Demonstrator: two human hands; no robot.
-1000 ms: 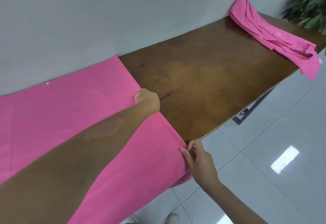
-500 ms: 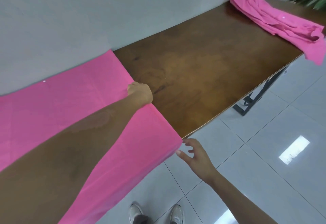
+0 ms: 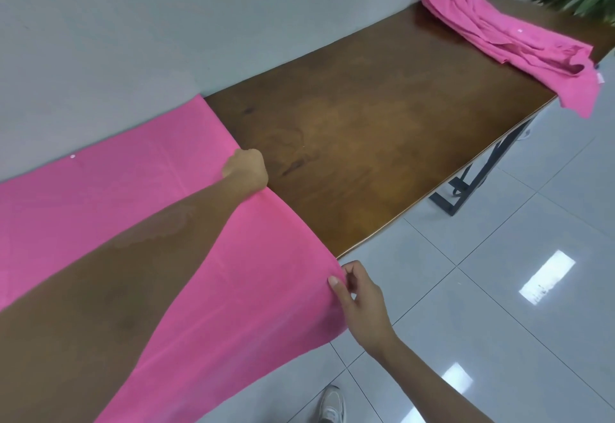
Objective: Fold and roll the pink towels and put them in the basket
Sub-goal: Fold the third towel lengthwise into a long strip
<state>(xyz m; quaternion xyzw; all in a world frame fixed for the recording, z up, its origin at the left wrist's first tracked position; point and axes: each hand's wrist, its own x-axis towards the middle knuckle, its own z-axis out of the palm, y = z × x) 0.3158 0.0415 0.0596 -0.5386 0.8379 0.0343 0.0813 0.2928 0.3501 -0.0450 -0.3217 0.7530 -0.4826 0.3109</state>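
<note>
Towel (image 3: pixel 139 209) edge gripped by left hand (image 3: pixel 245 169), right hand (image 3: pixel 361 299).

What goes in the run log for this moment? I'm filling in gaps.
step: fold, unfinished | left hand: grips spread towel edge | right hand: pinches hanging corner | crumpled towel: untouched | basket: unseen

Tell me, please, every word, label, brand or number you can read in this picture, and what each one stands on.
No text can be read anywhere.
Spread pink towel: a small white dot near its far edge, no lettering legible.
Crumpled pink towel: a small white mark and a pale tag at its hanging corner, both too small to read.
Table: no marking visible.
</note>
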